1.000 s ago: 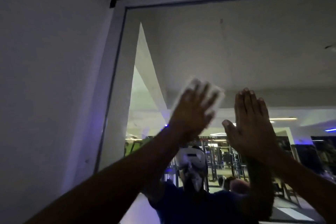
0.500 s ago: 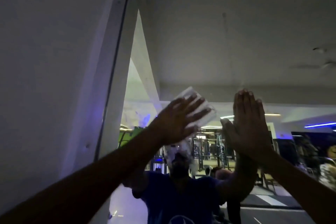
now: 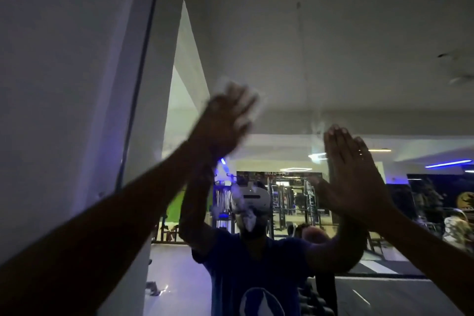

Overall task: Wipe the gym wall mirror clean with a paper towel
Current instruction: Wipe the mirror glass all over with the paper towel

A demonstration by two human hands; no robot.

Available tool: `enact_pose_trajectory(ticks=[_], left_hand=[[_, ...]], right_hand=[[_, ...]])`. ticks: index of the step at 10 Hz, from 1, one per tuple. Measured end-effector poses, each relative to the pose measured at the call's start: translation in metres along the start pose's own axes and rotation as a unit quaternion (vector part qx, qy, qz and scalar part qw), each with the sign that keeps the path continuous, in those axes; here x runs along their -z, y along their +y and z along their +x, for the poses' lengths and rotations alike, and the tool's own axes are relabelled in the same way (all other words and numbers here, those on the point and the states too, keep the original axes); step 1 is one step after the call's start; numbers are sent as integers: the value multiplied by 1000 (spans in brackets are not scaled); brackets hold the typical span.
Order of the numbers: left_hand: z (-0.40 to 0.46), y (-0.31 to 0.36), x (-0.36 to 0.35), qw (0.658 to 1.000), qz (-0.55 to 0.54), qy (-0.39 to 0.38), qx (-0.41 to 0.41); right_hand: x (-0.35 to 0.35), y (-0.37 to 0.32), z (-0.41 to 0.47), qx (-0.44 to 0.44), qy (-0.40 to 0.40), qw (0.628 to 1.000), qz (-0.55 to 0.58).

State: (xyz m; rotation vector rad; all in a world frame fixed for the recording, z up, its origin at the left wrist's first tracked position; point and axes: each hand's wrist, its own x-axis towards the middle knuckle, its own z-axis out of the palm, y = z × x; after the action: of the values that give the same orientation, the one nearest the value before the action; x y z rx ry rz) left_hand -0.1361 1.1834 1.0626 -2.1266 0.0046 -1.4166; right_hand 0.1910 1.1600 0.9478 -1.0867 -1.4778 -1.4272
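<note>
The wall mirror fills the right of the view, framed in pale grey. My left hand is blurred and presses flat on the glass near the mirror's left part, fingers spread over a white paper towel of which only a blurred edge shows around the fingertips. My right hand rests flat against the glass further right, fingers together and pointing up, holding nothing. Both arms reach up from the bottom corners.
A plain white wall stands to the left of the mirror frame. The glass reflects a person in a blue shirt wearing a headset, gym racks and blue lights. A faint smear shows high on the mirror.
My left hand with the paper towel has swept left and up across the glass and is now blurred. My right hand has stayed flat in about the same place.
</note>
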Motion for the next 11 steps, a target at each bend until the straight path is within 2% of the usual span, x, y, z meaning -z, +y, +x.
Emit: enact_pose_trajectory(ticks=[1, 2, 3, 4, 5, 6, 7, 8, 9, 10, 11], left_hand=[[9, 0, 24, 882, 368, 168, 240], [-8, 56, -78, 969, 199, 144, -15], [-14, 90, -108, 895, 388, -107, -192], [26, 22, -46, 903, 426, 53, 22], [39, 12, -41, 852, 438, 194, 211], [35, 82, -129, 929, 350, 70, 95], [39, 79, -138, 905, 362, -113, -193], [68, 42, -92, 935, 349, 12, 65], [78, 72, -109, 893, 341, 124, 265], [39, 127, -170, 941, 328, -75, 25], [45, 92, -149, 899, 408, -83, -136]], right_hand=[[-1, 3, -16, -25, 13, 999, 27], [1, -2, -17, -31, 19, 999, 38], [-1, -2, -24, -76, 14, 996, 45], [-2, -5, -44, -144, 15, 989, 33], [-4, -7, -54, -205, 22, 978, 27], [-5, -8, -55, -212, 27, 976, 41], [-4, 5, -61, -159, 14, 987, 32], [-2, 31, -71, -97, 10, 995, 15], [0, 45, -75, -74, 12, 997, 14], [-1, 40, -79, -113, 27, 993, 33], [-3, 42, -83, -137, 21, 990, 35]])
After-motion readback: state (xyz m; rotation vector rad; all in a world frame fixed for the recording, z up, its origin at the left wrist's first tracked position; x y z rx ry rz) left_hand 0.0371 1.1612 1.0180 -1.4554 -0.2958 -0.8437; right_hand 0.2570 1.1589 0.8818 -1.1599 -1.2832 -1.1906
